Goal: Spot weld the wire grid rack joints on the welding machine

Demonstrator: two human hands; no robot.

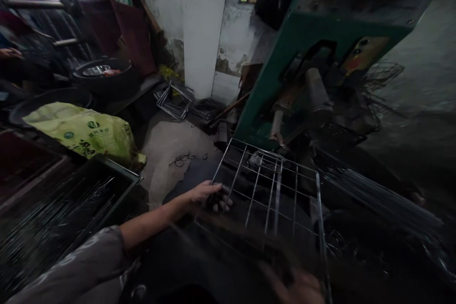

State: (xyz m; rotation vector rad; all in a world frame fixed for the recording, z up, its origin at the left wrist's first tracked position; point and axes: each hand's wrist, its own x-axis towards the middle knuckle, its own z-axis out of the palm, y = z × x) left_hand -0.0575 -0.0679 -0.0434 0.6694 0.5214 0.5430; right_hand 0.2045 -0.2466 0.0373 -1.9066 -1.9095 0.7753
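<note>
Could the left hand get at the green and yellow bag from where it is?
Probably yes: the left hand grips the wire grid; the bag lies on its side, with nothing standing between.

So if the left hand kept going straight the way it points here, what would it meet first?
The left hand already grips the wire grid at its left edge. Going on rightward, it would likely meet the grid's inner wires first; depth is unclear.

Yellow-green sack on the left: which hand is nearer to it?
Left. The left hand grips the wire rack's left edge, right of the yellow-green sack. The right hand, blurred, sits at the rack's near-right corner, farther away.
</note>
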